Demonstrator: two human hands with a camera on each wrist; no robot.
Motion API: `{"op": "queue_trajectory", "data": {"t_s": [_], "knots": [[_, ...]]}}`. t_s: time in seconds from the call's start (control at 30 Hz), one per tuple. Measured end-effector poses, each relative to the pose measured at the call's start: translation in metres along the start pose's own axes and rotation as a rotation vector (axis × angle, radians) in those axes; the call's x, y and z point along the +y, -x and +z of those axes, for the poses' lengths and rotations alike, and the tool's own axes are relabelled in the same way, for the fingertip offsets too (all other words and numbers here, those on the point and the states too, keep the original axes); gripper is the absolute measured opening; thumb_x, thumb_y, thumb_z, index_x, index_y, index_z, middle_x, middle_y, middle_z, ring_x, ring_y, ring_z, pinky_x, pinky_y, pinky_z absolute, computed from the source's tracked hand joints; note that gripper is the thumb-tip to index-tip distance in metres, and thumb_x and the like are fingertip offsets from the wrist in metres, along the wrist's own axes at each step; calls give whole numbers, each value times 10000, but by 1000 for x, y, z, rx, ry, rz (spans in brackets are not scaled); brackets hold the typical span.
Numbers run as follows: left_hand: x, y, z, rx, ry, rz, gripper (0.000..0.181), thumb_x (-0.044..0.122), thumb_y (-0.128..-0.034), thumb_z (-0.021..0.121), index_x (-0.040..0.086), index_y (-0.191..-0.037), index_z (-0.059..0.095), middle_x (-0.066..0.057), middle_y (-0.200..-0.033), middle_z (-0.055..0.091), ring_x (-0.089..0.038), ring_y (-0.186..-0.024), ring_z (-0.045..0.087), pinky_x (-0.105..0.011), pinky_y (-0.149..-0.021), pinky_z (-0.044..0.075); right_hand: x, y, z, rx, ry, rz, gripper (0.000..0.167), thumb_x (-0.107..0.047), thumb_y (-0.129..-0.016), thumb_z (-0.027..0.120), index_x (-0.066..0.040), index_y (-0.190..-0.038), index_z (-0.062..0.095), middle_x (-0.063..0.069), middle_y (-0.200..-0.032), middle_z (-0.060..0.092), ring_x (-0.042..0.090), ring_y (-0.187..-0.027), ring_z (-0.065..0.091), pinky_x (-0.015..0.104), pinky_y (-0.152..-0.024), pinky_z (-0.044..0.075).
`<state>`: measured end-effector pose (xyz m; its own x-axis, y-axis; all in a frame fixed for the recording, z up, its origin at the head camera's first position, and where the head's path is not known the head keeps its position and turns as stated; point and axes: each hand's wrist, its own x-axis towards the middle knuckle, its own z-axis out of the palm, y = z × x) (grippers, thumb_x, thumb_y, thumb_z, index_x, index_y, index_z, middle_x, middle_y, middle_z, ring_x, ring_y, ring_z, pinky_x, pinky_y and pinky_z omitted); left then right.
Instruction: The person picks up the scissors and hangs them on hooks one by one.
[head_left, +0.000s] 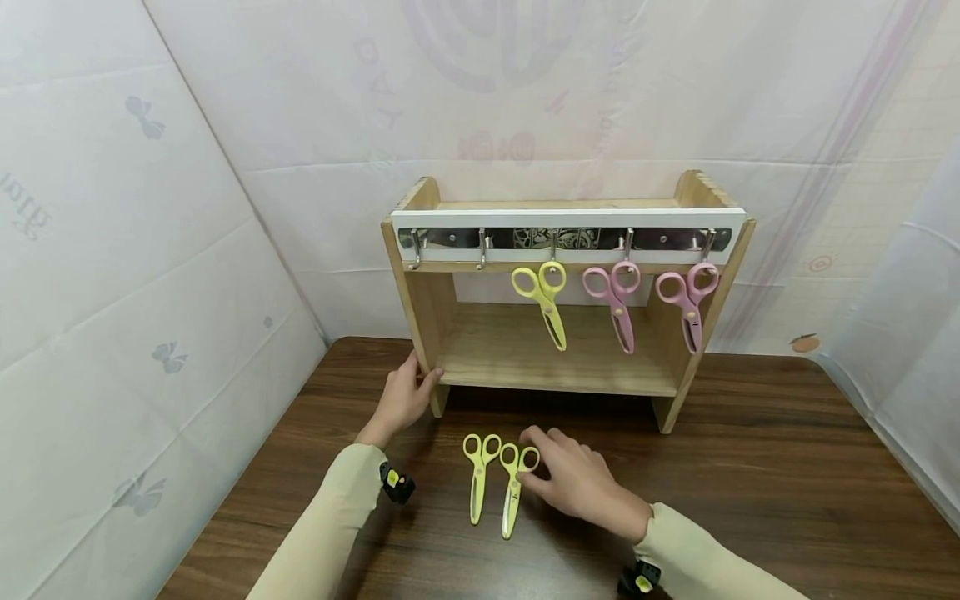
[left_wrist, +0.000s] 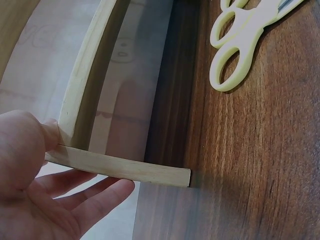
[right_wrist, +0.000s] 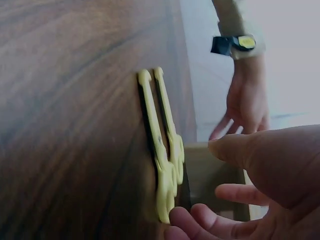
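Two yellow scissors lie side by side on the table, the left pair (head_left: 478,479) and the right pair (head_left: 512,492), handles toward the rack. My right hand (head_left: 581,479) is at the handles of the right pair, thumb and fingers apart; whether it touches them cannot be told. With thumb inside and fingers outside, my left hand (head_left: 403,396) grips the lower left side panel (left_wrist: 125,166) of the wooden rack (head_left: 562,383). From the rack's hooks hang one yellow pair (head_left: 551,312) and two pink pairs, one in the middle right (head_left: 618,308) and one far right (head_left: 690,308).
The rack stands at the back of the brown table (head_left: 787,467). Its white top rail (head_left: 570,218) carries several metal hooks; the two leftmost, one of them here (head_left: 415,250), hold nothing. Patterned white cloth (head_left: 337,100) hangs behind and at the sides.
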<state>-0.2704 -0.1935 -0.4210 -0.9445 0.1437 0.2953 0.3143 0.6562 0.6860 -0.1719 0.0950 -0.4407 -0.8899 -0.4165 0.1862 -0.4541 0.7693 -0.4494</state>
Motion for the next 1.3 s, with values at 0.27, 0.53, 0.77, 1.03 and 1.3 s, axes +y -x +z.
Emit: {"op": "queue_trajectory", "data": {"t_s": [0.27, 0.53, 0.77, 1.03, 1.3], "knots": [[-1, 2, 1, -5, 9, -7, 493, 195, -1086, 555, 6, -1516, 407, -306, -1330, 609, -429, -1175, 654, -526, -866, 602, -10, 5, 13, -95, 34, -30, 383, -384, -923, 785, -203, -1226, 637, -3, -925, 629, 169, -610, 538, 352, -473, 426], [1, 1, 1, -4, 14, -17, 486, 199, -1085, 557, 19, -1514, 417, -302, -1332, 610, -429, -1180, 651, -528, -868, 602, -14, 8, 22, -89, 82, -57, 353, -427, -892, 805, -225, -1119, 625, -14, -932, 640, 182, -561, 528, 349, -432, 390], [2, 1, 0, -7, 15, -21, 494, 200, -1085, 557, 25, -1523, 409, -299, -1347, 602, -428, -1192, 645, -527, -877, 599, -14, 9, 29, -82, 102, -66, 366, -437, -882, 811, -219, -1114, 630, -18, -908, 620, 199, -597, 568, 343, -420, 390], [2, 1, 0, -8, 11, -20, 512, 202, -1085, 558, 18, -1533, 393, -304, -1354, 596, -432, -1197, 641, -528, -880, 597, -13, 9, 31, -81, 67, -73, 348, -420, -886, 814, -217, -1116, 649, -46, -881, 590, 119, -571, 490, 311, -412, 362], [1, 1, 0, -6, 11, -17, 509, 202, -1084, 561, 23, -1531, 399, -301, -1349, 601, -425, -1192, 646, -528, -885, 595, -11, 10, 29, -69, 102, -122, 337, -369, -859, 849, -206, -1093, 668, -40, -924, 595, 147, -631, 567, 320, -436, 412]]}}
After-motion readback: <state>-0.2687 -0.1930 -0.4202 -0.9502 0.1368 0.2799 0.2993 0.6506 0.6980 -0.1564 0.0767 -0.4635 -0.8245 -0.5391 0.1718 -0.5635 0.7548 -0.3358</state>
